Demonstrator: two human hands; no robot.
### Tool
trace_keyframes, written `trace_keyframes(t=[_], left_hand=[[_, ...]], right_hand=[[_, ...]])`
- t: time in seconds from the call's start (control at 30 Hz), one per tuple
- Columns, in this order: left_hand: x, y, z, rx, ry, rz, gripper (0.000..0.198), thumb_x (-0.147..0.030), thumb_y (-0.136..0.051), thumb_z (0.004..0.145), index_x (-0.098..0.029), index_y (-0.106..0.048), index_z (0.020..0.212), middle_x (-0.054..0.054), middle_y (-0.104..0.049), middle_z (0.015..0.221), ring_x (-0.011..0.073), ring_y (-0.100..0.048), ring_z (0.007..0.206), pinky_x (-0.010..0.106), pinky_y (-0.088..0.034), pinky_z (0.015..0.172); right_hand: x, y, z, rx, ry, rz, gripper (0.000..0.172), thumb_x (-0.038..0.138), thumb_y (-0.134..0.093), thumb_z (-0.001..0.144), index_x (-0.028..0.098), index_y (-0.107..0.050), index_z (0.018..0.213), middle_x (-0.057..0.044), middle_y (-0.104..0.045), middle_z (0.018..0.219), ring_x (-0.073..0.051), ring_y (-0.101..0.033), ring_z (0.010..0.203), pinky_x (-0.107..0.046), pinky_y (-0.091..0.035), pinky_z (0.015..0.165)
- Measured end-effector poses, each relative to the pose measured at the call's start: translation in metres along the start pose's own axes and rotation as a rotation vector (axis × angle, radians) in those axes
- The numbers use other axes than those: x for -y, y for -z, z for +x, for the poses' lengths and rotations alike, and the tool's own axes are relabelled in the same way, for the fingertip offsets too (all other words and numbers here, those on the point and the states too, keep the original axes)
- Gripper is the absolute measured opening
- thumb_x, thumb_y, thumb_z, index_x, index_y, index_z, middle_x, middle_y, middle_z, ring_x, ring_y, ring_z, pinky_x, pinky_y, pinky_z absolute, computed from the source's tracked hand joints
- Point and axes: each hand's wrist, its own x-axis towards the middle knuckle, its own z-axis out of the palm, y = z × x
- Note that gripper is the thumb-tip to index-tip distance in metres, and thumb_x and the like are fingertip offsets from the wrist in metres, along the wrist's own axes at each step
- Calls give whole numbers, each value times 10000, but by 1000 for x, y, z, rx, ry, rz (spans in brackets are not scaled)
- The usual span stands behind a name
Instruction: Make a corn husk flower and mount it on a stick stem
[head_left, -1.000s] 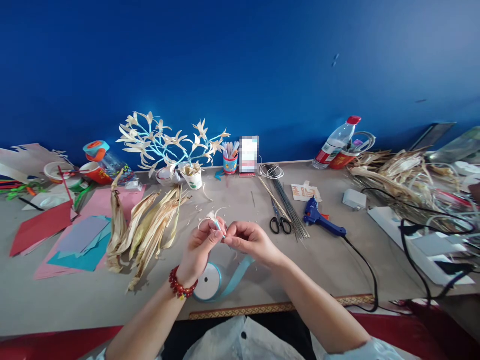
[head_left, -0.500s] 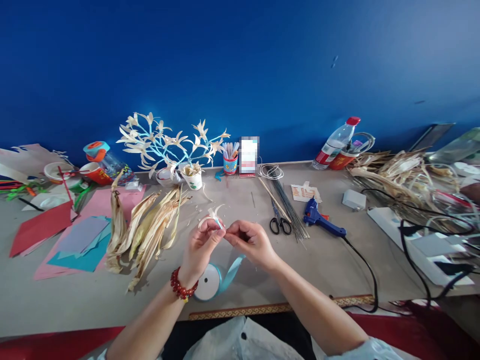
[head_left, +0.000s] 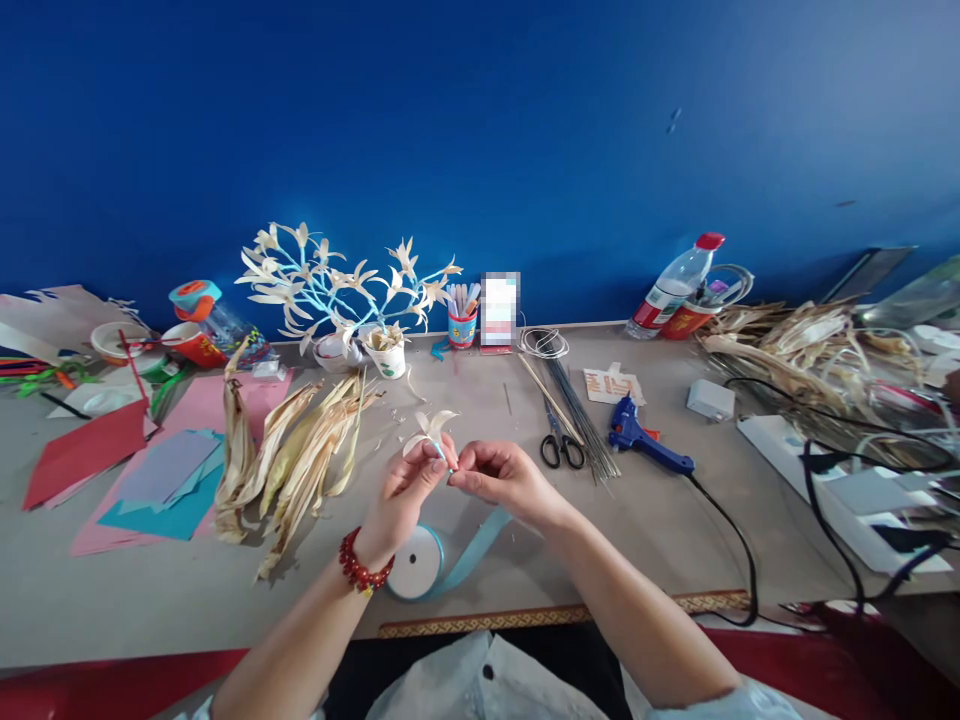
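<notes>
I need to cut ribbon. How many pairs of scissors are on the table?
1. The scissors lie right of the right hand, which pinches ribbon, beside the wires. The left hand holds a flower. More may hide under the husks.

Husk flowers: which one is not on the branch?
The single flower, its stem pinched by left hand and right hand; the others sit on the blue branch by the wall.

Craft workshop: glue gun (head_left: pixel 637 440), scissors (head_left: pixel 559 445), husks (head_left: pixel 300 455)
</notes>
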Motion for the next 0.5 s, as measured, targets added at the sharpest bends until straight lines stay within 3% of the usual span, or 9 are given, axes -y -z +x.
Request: trace_keyframes(t=[0.23, 0.5], left_hand=[[6, 2, -1, -101, -1, 110, 95, -279, -659, 894, -192, -633, 868, 32, -596, 929, 156, -564, 888, 252, -466, 826], [4, 3, -1, -64, -17, 112, 114, -273, -586, 940, -193, -646, 885, 40, -571, 971, 162, -554, 922, 263, -457, 857]], right_hand=[[1, -6, -2, -174, 166, -336, 339, 433, -678, 855, 152, -586, 689, 45, -457, 584, -78, -336, 537, -220, -258, 500], [1, 0, -1, -42, 80, -189, 312, 440, -676, 865, 138, -637, 797, 36, -474, 639, -81, -357, 566, -217, -268, 516]])
